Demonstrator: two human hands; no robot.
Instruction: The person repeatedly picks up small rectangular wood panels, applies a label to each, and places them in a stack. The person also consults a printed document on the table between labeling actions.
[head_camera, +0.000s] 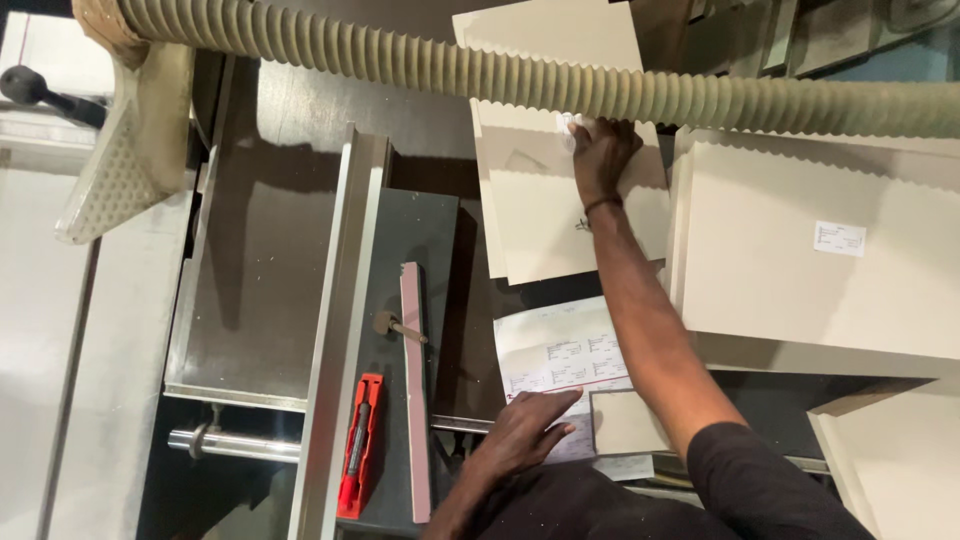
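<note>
The right hand (600, 150) is stretched far forward, and it rests with the palm down on the top sheet of a small stack of cream rectangular boards (560, 215) that lies on the dark table (270, 290). The fingers are nearly closed around a small white scrap (580, 124) at the far edge of this board, just under the ribbed beige hose (560, 85) that crosses the whole view; I cannot tell if the scrap is a label or a cloth. The stack extends from the hand back toward the person and a little to the left of the hand, and its long axis runs away from the person, almost along the forearm. The left hand (525, 430) is close to the body, well apart from the stack, so the right hand is clearly the nearer one. The left hand lies flat and open, with fingers spread, on a white printed paper sheet (555, 355), and it grips nothing; a small cream square offcut (625, 422) is just to the right of it. To the right of the right hand lies a larger cream board with a white label (810, 250). To the left of the left hand are a thin pink strip (414, 390) and a red utility knife (360, 440), both with the long axis pointing away from the person.
</note>
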